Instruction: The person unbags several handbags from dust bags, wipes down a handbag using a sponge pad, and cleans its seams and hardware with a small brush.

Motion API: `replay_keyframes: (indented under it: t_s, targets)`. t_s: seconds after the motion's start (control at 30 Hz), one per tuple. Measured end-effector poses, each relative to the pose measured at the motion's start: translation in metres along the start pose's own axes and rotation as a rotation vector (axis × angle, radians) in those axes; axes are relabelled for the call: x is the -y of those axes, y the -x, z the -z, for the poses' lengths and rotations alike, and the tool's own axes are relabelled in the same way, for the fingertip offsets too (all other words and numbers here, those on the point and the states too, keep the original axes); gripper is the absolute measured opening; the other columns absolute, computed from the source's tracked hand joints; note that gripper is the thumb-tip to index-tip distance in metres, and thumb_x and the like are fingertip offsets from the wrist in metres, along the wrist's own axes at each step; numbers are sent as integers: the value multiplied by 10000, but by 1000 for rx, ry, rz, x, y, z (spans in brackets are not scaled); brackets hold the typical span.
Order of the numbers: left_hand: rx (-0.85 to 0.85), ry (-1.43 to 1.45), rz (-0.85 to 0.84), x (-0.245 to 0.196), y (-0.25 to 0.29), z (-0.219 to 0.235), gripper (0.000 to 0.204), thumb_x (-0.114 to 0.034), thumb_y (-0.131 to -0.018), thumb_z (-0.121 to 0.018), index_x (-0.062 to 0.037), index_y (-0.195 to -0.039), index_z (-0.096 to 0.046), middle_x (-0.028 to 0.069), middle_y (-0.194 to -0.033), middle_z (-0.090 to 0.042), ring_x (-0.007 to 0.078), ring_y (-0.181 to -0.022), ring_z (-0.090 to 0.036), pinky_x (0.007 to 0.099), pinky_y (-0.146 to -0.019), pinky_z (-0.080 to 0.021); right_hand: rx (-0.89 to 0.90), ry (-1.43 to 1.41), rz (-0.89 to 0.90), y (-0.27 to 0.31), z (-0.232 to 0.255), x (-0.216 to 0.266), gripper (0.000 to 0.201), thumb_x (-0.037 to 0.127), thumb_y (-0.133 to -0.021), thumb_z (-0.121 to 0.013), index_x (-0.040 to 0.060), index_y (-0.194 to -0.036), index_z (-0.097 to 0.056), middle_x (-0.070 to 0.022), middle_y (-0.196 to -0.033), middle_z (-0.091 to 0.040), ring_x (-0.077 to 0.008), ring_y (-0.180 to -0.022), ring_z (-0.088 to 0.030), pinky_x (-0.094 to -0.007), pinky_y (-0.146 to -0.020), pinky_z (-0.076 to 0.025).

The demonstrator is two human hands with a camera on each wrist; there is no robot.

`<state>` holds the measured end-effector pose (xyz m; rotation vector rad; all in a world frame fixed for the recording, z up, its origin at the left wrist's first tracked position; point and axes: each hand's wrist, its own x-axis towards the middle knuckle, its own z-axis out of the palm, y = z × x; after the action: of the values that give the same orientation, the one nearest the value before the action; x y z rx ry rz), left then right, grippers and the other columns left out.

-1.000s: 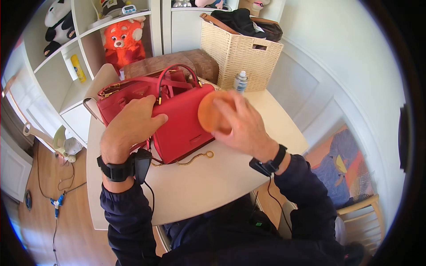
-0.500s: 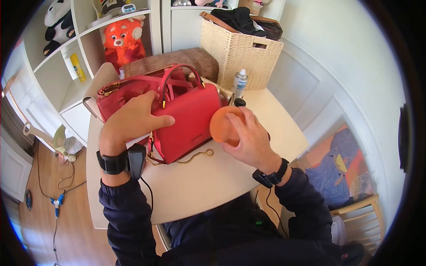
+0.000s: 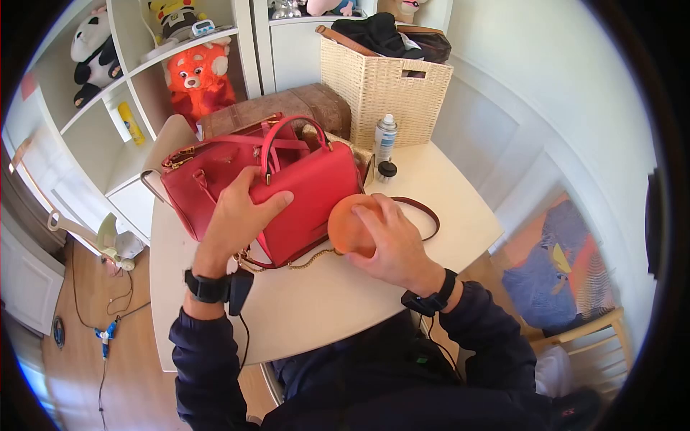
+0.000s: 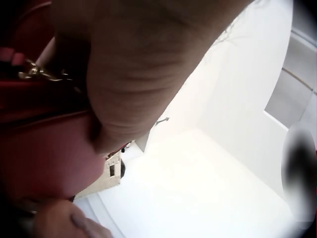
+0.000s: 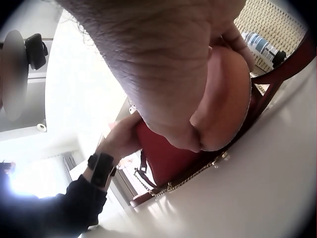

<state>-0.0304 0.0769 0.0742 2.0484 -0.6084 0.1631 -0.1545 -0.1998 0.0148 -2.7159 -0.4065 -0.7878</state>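
A red handbag [image 3: 316, 179] with a single top handle stands on the table, its front face tilted toward me. My left hand [image 3: 248, 212] grips its upper left edge, thumb on the front and fingers behind, partly hidden. My right hand [image 3: 395, 241] holds a round orange pad [image 3: 345, 226], which overlaps the bag's lower right corner. In the right wrist view the pad [image 5: 225, 99] is curved within the hand, close beside the bag's front. A gold chain [image 3: 313, 258] lies along the bag's bottom edge.
Behind stand a second red bag [image 3: 205, 169] with a gold zip, a brown chest [image 3: 287, 108] and a wicker basket [image 3: 381, 86]. To the right on the white table [image 3: 460, 208] are a spray can [image 3: 385, 136], a small black-topped container [image 3: 387, 171] and a dark red strap [image 3: 431, 215].
My right hand has drawn the orange pad down toward me, from the bag's upper right front to its lower right corner. My left hand keeps its grip on the bag.
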Motion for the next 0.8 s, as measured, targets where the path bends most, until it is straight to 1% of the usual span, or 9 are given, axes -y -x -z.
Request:
replay_keyframes:
  t_s: [0.03, 0.17, 0.27, 0.3, 0.37, 0.53, 0.6, 0.67, 0.8]
  targets:
    - [-21, 88, 50, -2, 4, -2, 679, -342, -879, -918, 67, -1344, -640, 199, -1110, -767, 248, -1044, -753, 384, -911, -598, -5, -5, 3, -2, 1, -3, 795, 315, -753, -940, 52, -1431, -618, -249, -1506, -505, -446, -1296, -629, -477, -1015, -594]
    - [-133, 144, 52, 14, 16, -18, 685, -275, -858, -951, 49, -1368, -628, 163, -1188, -774, 213, -1059, -751, 362, -923, -613, -101, -54, -40, -11, 0, -10, 767, 292, -765, -932, 50, -1420, -615, -233, -1446, -531, -430, -1259, -625, -480, -985, -594]
    - [-45, 307, 112, 15, 25, -21, 684, -247, -874, -936, 64, -1392, -615, 157, -1236, -772, 219, -1082, -753, 374, -952, -613, -134, -70, -86, -10, -2, -10, 769, 301, -772, -935, 49, -1422, -610, -233, -1441, -532, -431, -1265, -619, -480, -987, -593]
    - [-37, 304, 112, 19, 25, -19, 684, -247, -874, -936, 64, -1392, -615, 157, -1236, -772, 219, -1082, -753, 374, -952, -613, -147, -81, -99, -9, -4, -8, 773, 303, -775, -934, 48, -1425, -605, -236, -1436, -534, -435, -1267, -618, -480, -989, -592]
    - [110, 241, 73, 28, 24, -15, 652, -224, -888, -923, 74, -1389, -630, 159, -1248, -780, 222, -1094, -756, 381, -969, -613, -157, -84, -111, -9, -10, -8, 781, 304, -778, -933, 48, -1434, -595, -243, -1443, -525, -444, -1274, -611, -488, -992, -590]
    - [73, 230, 158, 29, 28, -16, 560, -234, -927, -888, 77, -1348, -688, 144, -1197, -799, 215, -1059, -761, 374, -952, -613, -161, -121, -166, -13, -17, 2, 823, 309, -792, -930, 44, -1469, -543, -282, -1482, -479, -489, -1325, -561, -522, -1041, -564]
    - [48, 216, 169, 25, 29, -18, 523, -236, -946, -873, 82, -1325, -706, 138, -1180, -804, 206, -1049, -760, 369, -945, -613, -171, -186, -160, -16, -21, 6, 899, 380, -806, -936, 41, -1525, -516, -323, -1555, -423, -528, -1386, -521, -531, -1123, -520]
    - [5, 411, 219, 23, 33, -20, 492, -238, -988, -840, 92, -1329, -708, 130, -1179, -802, 183, -1031, -756, 350, -926, -610, -170, -221, -162, -19, -24, 13, 923, 380, -801, -941, 36, -1533, -498, -326, -1563, -415, -528, -1394, -511, -533, -1138, -507]
    - [-6, 542, 256, 26, 36, -24, 467, -230, -1011, -825, 93, -1328, -709, 129, -1203, -796, 167, -1040, -748, 337, -919, -606, -198, -207, -119, -21, -22, 26, 917, 357, -768, -947, 22, -1487, -486, -324, -1529, -438, -535, -1373, -495, -560, -1139, -485]
